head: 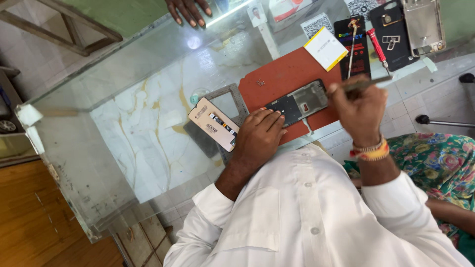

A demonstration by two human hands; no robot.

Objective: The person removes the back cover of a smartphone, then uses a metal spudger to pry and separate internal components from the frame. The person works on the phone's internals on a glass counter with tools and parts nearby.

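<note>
Head view: one opened phone (298, 102) lies on one red mat (282, 74) on the glass desk (123, 89). The left hand (260, 133) presses flat on the phone's near end, fingers together. The right hand (360, 110) is clamped on one thin tool (368, 82) above the phone's far end. One detached screen (213, 123) lies just beside the mat. Beyond the mat: one red screwdriver (378, 48), one yellow-edged pad (325, 48). One other person's hand (188, 10) rests on the desk edge.
</note>
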